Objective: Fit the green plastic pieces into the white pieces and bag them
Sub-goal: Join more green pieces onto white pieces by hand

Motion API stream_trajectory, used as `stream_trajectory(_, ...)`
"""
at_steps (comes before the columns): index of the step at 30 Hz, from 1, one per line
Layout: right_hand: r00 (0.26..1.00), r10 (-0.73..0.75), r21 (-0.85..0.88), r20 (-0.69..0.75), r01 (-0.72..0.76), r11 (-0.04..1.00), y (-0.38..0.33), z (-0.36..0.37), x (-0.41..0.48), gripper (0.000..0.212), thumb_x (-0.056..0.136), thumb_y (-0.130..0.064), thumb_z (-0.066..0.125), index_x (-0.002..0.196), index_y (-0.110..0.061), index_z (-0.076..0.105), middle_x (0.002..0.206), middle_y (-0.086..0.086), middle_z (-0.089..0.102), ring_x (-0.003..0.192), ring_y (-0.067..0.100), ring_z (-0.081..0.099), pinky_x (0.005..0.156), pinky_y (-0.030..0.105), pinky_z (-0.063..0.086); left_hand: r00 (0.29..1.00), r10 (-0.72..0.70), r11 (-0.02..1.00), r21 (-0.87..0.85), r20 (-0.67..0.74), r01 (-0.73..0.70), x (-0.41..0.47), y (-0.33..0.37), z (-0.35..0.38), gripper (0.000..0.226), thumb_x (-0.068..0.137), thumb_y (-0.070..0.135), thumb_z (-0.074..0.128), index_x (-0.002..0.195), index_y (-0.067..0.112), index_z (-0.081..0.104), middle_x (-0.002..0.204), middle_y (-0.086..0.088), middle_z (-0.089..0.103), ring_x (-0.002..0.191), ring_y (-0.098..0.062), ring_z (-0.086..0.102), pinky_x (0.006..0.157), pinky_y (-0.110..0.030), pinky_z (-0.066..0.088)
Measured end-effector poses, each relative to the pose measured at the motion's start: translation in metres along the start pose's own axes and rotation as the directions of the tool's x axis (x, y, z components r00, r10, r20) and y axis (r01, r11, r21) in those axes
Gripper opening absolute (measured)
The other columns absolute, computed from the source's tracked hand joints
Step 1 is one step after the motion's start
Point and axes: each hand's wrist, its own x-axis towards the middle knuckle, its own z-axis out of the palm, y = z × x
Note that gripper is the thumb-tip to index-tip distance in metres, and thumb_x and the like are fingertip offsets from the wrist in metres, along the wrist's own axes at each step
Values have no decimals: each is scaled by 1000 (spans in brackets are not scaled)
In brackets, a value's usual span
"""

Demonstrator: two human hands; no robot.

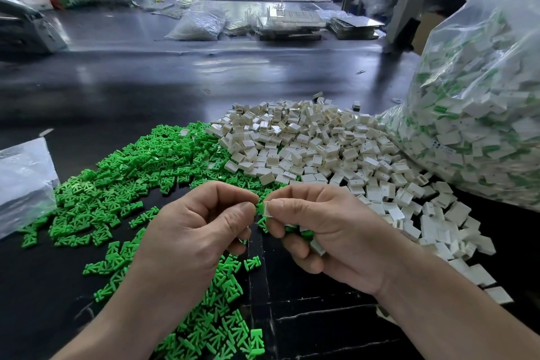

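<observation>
left of the white pile (315,149) lies the green pile (117,184). in front of that white pile my left hand (193,231) pinches a green piece (259,209) against a white piece (267,208) pinched in my right hand (336,231). right of it, the filled bag (482,126).

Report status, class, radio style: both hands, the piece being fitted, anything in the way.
Left hand pinches green piece, right hand pinches white piece, spares in its palm. Pieces touching, seating unclear. Nothing between the hands.

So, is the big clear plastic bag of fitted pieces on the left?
No, the big clear plastic bag sits right of the white plastic pieces.
</observation>
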Motion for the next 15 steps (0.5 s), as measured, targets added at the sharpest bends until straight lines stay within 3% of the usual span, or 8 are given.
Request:
stream_trajectory(5,1000,-18,22,2,18,1000,0,0,-1,8,90,-13,68,94,-8,71,72,7,61,48,10,48,36,20,36,997,73,994,83,10,-73,-2,0,0,16,76,38,69,89,32,76,72,-2,70,65,-11,66,58,-20,54)
stream_trajectory(8,998,-33,7,50,32,999,1,2,-2,18,87,-23,68,93,-7,71,73,7,60,48,9,47,37,19,36,998,3,996,-94,64,3,0,0,-1,18,79,34,81,93,24,76,75,-8,70,67,-18,66,58,-24,53)
stream_trajectory(11,996,-33,-16,83,35,999,2,1,-2,21,93,-27,67,91,-5,67,72,5,59,47,9,46,37,19,35,975,-96,926,-343,201,161,1,1,2,34,76,33,76,105,16,73,79,-17,68,64,-23,63,54,-27,51)
stream_trajectory(15,993,-17,-20,120,19,1000,0,-1,-5,21,90,-27,64,84,-8,68,69,6,58,45,8,45,36,18,36,932,-129,837,-468,338,285,1,1,4,35,81,28,73,111,10,71,72,-14,67,57,-20,64,47,-27,52)
